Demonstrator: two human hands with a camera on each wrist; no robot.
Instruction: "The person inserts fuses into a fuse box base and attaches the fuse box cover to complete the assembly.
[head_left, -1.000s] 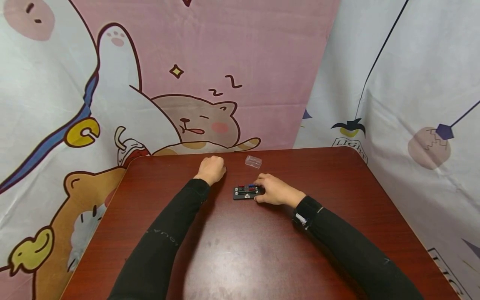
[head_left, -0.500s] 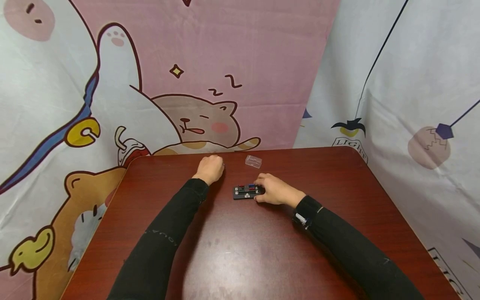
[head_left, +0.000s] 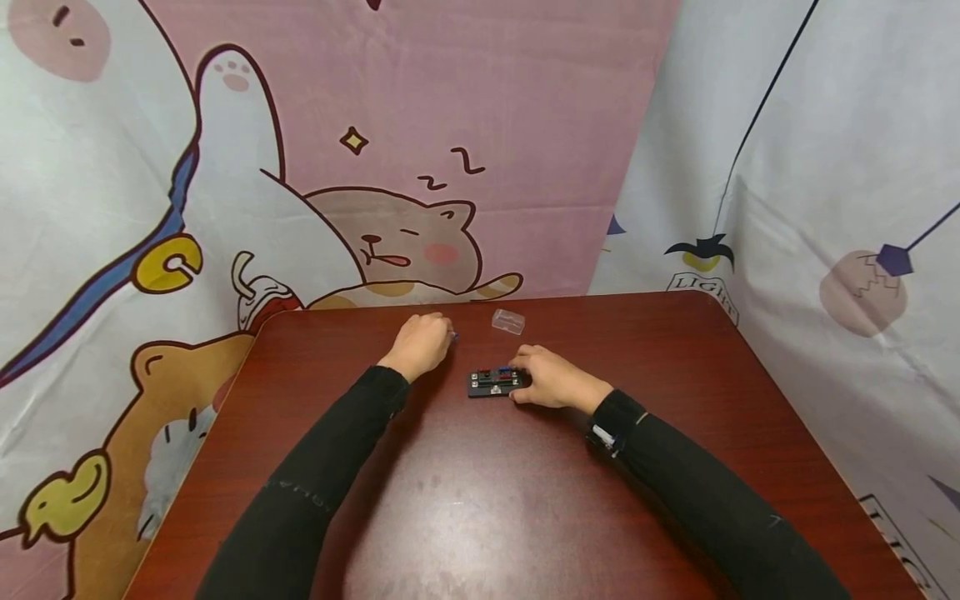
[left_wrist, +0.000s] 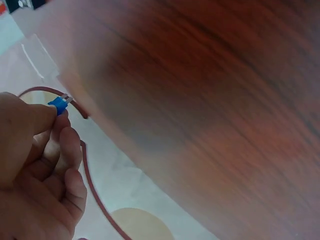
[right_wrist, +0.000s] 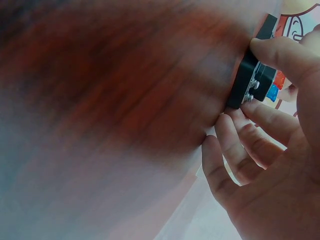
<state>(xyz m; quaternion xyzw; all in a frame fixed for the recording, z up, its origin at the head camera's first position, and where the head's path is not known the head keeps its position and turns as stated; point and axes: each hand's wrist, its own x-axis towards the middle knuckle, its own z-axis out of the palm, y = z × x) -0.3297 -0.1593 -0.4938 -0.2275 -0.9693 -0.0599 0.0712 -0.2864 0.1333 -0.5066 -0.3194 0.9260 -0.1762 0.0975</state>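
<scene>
Between thumb and fingertips, my left hand [head_left: 420, 345] pinches a blue blade fuse [left_wrist: 59, 105], whose metal prongs point outward in the left wrist view. This hand is over the far part of the table, left of a black fuse block [head_left: 483, 385]. The block lies flat, with red and blue fuses seated along it and silver screw terminals at its ends. My right hand [head_left: 553, 380] grips the block's right end, thumb on the near side and fingers on the far side. In the right wrist view, the thumb and palm hide part of the block [right_wrist: 242, 82].
A clear plastic cover [head_left: 508, 322] lies behind the fuse block, near the back edge of the brown table [head_left: 465, 492]. A cartoon-printed cloth [head_left: 540, 150] hangs right behind the table.
My left hand has shifted slightly toward me, and the blue fuse's tip now shows beside its fingers in the head view. My right hand stays on the fuse block.
</scene>
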